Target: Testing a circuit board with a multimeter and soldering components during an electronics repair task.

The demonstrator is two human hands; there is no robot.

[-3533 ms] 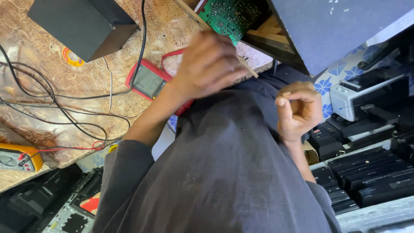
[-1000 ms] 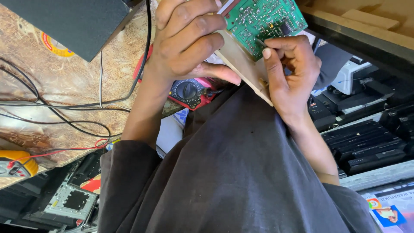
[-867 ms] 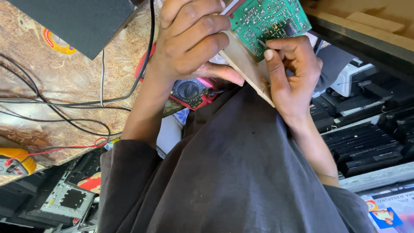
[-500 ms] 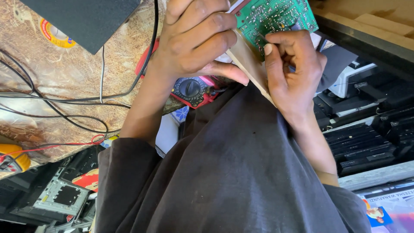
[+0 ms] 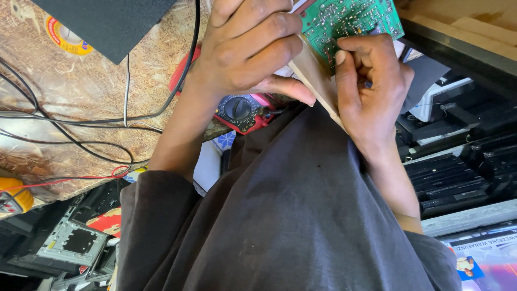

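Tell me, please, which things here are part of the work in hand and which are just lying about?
In hand: green circuit board, left hand, right hand.
Lying about: red multimeter, tape roll, black cables, yellow meter.

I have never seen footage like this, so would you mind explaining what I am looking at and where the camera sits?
There is no machine here: a person works with two bare hands, and the single camera is worn on the head, looking down over a dark grey shirt.

The left hand grips a pale, flat board-like piece together with a green circuit board. The right hand pinches something thin against the circuit board; it is too small to identify.

Below lies a brown patterned work surface crossed by black cables. On it sit a red multimeter with a round dial, a roll of yellow tape and a black box. Dark electronic units are stacked at the right, and a metal chassis lies at lower left.
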